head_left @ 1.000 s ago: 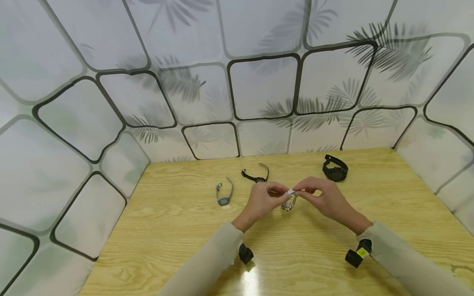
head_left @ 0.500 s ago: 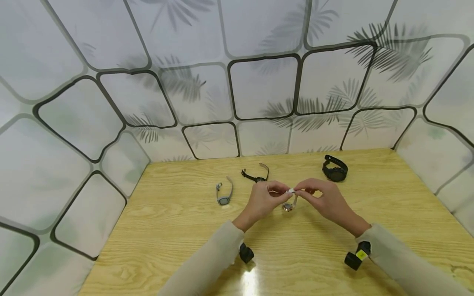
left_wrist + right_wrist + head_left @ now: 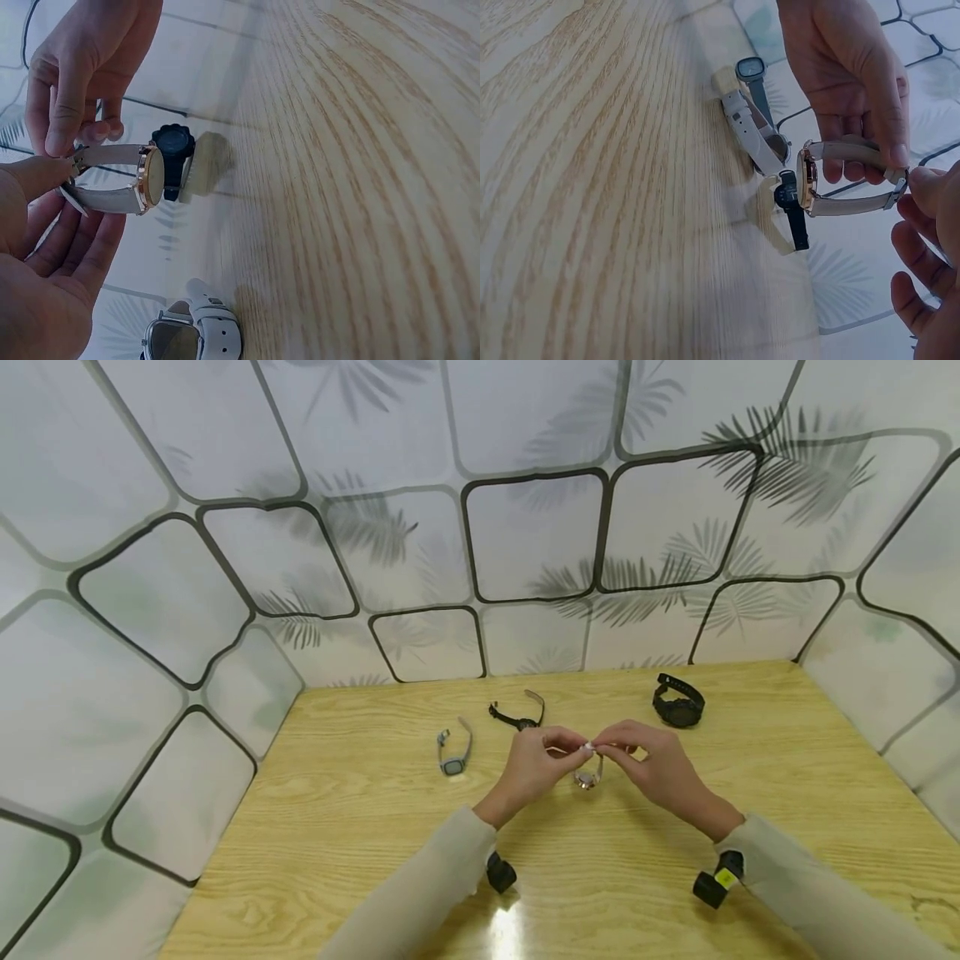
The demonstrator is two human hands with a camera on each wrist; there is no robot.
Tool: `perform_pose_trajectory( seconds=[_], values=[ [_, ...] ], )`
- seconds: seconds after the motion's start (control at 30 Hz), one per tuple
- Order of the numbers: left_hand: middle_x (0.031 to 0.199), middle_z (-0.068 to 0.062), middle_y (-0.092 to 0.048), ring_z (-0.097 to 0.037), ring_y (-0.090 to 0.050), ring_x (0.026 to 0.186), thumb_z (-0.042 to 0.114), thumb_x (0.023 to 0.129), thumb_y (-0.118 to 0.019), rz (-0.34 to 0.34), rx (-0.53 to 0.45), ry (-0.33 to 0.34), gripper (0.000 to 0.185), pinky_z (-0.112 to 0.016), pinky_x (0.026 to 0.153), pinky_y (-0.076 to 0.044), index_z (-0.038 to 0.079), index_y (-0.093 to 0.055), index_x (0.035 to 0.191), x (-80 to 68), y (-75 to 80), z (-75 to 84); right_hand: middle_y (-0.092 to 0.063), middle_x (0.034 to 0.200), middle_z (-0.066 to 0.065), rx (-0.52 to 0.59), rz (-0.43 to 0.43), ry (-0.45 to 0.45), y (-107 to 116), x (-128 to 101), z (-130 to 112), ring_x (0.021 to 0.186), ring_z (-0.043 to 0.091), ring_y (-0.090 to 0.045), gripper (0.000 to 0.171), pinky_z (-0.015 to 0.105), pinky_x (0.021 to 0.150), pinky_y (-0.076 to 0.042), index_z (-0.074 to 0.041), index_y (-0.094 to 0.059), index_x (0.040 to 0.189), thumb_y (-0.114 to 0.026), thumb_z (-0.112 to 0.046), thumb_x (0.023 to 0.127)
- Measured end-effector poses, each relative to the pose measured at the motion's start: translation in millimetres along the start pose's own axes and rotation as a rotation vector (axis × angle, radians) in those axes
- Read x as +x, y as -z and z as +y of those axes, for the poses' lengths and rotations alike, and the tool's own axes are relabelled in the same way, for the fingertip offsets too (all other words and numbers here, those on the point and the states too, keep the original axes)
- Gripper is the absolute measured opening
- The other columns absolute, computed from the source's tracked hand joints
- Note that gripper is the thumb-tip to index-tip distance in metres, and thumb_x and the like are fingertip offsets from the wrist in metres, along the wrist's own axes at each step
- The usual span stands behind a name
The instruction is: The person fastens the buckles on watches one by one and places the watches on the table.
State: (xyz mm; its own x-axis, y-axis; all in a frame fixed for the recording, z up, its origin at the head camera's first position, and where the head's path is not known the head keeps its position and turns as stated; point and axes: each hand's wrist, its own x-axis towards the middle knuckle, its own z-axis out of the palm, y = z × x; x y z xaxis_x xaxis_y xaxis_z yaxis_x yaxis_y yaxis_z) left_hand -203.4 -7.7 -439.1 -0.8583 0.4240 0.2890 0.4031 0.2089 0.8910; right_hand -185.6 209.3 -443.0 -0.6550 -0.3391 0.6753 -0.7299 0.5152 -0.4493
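In the head view my left hand (image 3: 534, 767) and right hand (image 3: 663, 768) meet fingertip to fingertip over the table. Between them hangs a wristwatch (image 3: 587, 781) with a rose-gold case and a pale grey strap. Both hands pinch the strap ends at the buckle. Seen from the left wrist, the watch case (image 3: 152, 178) points away from the fingers and the strap forms a loop. The buckle (image 3: 896, 193) shows in the right wrist view between the thumbs, partly covered by fingertips.
A light blue watch (image 3: 453, 767) and a thin black watch (image 3: 527, 723) lie left of and behind the hands. A bulky black watch (image 3: 681, 710) is at the back right. A white-strapped watch (image 3: 754, 139) shows in the wrist views. Patterned fabric walls (image 3: 540, 543) border the wooden table (image 3: 360, 827).
The hanging watch case has shifted slightly to the right and down, and its strap looks more like a loop. Both hands keep their pinch with only small finger motion.
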Motion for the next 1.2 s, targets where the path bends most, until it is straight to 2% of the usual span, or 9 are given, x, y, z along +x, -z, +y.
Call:
perform_pose_trajectory(
  seconds=[0.1,0.23,0.47,0.63,0.73,0.87,1.0,1.13,1.2],
  values=[
    [0.098,-0.001,-0.078,-0.007,-0.072,0.087,0.019,0.096,-0.076,0.024,0.025,0.02,0.013,-0.021,0.078,-0.059,0.009,-0.08,0.104,1.4,0.6,-0.8,-0.075,0.101,-0.003,-0.003,0.012,-0.044,-0.2,-1.9,2.9,0.076,0.003,-0.063,0.026,0.016,0.066,-0.051,-0.014,-0.079,0.106,-0.079,0.004,0.087],
    [0.097,0.0,-0.077,-0.007,-0.07,0.086,0.02,0.096,-0.076,0.077,0.013,0.085,0.014,-0.025,0.075,-0.06,0.01,-0.081,0.104,4.1,2.4,-0.6,-0.075,0.105,0.002,0.012,-0.011,-0.1,0.3,-4.9,6.0,0.076,0.005,-0.063,0.03,0.018,0.066,-0.053,-0.012,-0.076,0.117,-0.078,0.001,0.09],
    [0.093,-0.004,-0.076,-0.024,-0.074,0.081,0.016,0.096,-0.076,0.12,-0.227,0.22,0.014,-0.049,0.081,-0.062,0.005,-0.08,0.103,8.4,4.5,1.5,-0.072,0.11,0.006,0.069,-0.157,-0.158,2.4,-10.6,9.6,0.078,0.007,-0.065,0.056,0.029,0.067,-0.057,-0.009,-0.061,0.141,-0.081,-0.006,0.089],
    [0.1,-0.02,-0.074,-0.021,-0.073,0.079,0.014,0.095,-0.077,0.115,-0.327,0.284,0.013,-0.05,0.083,-0.061,0.003,-0.079,0.103,10.6,2.7,3.9,-0.068,0.112,0.001,0.11,-0.259,-0.197,3.5,-12.8,10.8,0.078,0.004,-0.064,0.076,0.03,0.068,-0.057,-0.014,-0.049,0.152,-0.085,-0.016,0.086],
    [0.099,-0.019,-0.075,-0.02,-0.073,0.078,0.014,0.095,-0.077,0.108,-0.34,0.322,0.013,-0.043,0.08,-0.063,0.004,-0.079,0.102,11.5,0.0,5.5,-0.067,0.106,-0.001,0.112,-0.271,-0.198,2.7,-14.4,12.6,0.076,0.004,-0.064,0.078,0.029,0.066,-0.057,-0.013,-0.048,0.153,-0.086,-0.016,0.085],
    [0.092,-0.007,-0.075,-0.02,-0.073,0.077,0.013,0.094,-0.077,0.107,-0.35,0.339,0.011,-0.038,0.076,-0.063,0.004,-0.079,0.101,12.4,-4.0,4.6,-0.067,0.097,-0.006,0.111,-0.278,-0.219,3.0,-16.5,12.6,0.073,0.004,-0.063,0.073,0.029,0.064,-0.056,-0.015,-0.052,0.15,-0.086,-0.013,0.085],
    [0.094,-0.006,-0.075,-0.021,-0.073,0.078,0.012,0.095,-0.076,0.09,-0.364,0.332,0.013,-0.04,0.079,-0.063,0.003,-0.079,0.104,12.8,-5.0,2.5,-0.067,0.095,-0.009,0.116,-0.294,-0.242,4.3,-17.3,13.3,0.073,0.005,-0.063,0.069,0.029,0.064,-0.056,-0.018,-0.053,0.148,-0.085,-0.015,0.087],
    [0.103,-0.011,-0.075,-0.036,-0.073,0.093,0.013,0.097,-0.074,0.043,-0.368,0.298,0.021,-0.047,0.086,-0.061,0.001,-0.076,0.115,11.8,-3.5,0.5,-0.067,0.096,-0.007,0.129,-0.324,-0.266,8.3,-15.0,17.7,0.076,0.006,-0.063,0.068,0.029,0.065,-0.056,-0.015,-0.052,0.15,-0.083,-0.019,0.089],
    [0.112,-0.009,-0.074,-0.036,-0.072,0.1,0.014,0.096,-0.075,0.002,-0.339,0.282,0.029,-0.048,0.088,-0.06,0.004,-0.073,0.123,10.8,-2.3,-0.7,-0.068,0.097,-0.005,0.142,-0.341,-0.295,11.9,-13.1,20.6,0.077,0.008,-0.064,0.067,0.03,0.065,-0.056,-0.014,-0.051,0.15,-0.081,-0.021,0.091]
  ],
)
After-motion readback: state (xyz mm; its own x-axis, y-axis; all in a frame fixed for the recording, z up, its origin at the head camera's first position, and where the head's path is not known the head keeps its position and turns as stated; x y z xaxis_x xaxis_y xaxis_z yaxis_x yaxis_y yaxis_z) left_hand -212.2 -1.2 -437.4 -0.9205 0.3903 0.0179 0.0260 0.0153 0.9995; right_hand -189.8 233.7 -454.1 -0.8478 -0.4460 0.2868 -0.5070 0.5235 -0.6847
